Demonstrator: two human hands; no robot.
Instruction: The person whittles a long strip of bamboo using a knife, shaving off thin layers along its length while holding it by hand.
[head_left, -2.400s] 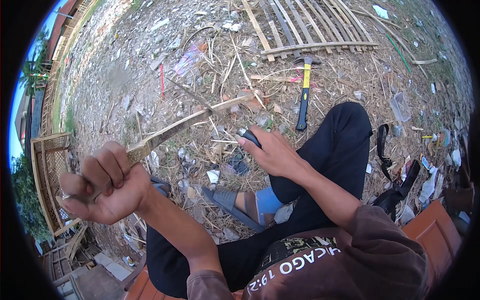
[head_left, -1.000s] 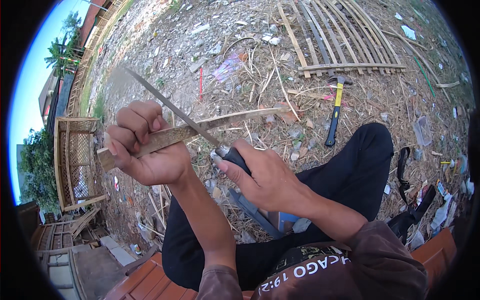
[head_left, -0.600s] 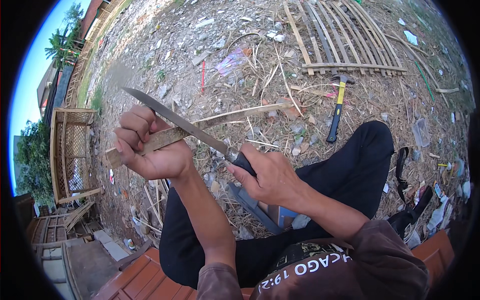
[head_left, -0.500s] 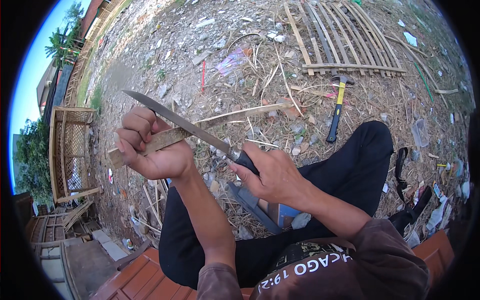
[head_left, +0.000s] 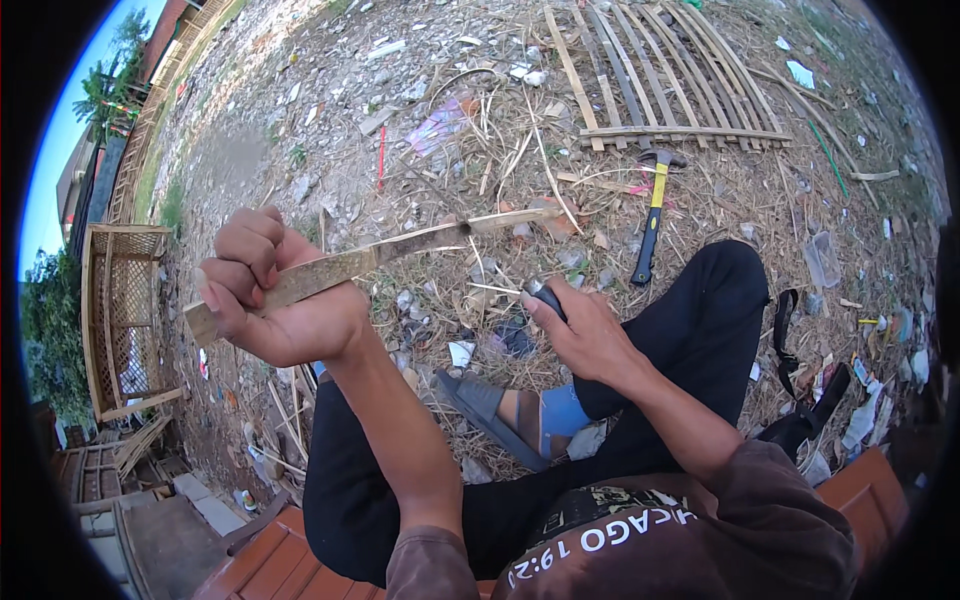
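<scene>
My left hand (head_left: 275, 290) is closed round a flat strip of bamboo (head_left: 330, 277), palm turned upward. The strip runs from beyond my thumb up to the right, with a dark patch near its middle. In my right hand (head_left: 590, 335) is a knife, gripped by its black handle (head_left: 546, 298), to the right of the strip and below its far end. The blade is hard to make out; a thin dark streak beyond the strip may be part of it. Whether it touches the strip I cannot tell.
A hammer (head_left: 652, 220) with a yellow and black handle lies beyond my right knee. Behind it is a slatted panel (head_left: 685, 132). My sandalled foot (head_left: 490, 415) is between my legs. A lattice frame (head_left: 122, 310) stands at the left. Stones, straw and scraps litter the ground.
The knife, which lay across the strip with its blade plain to see, has swung away to the right and lower with my right hand. My left hand keeps the strip, shifted slightly left.
</scene>
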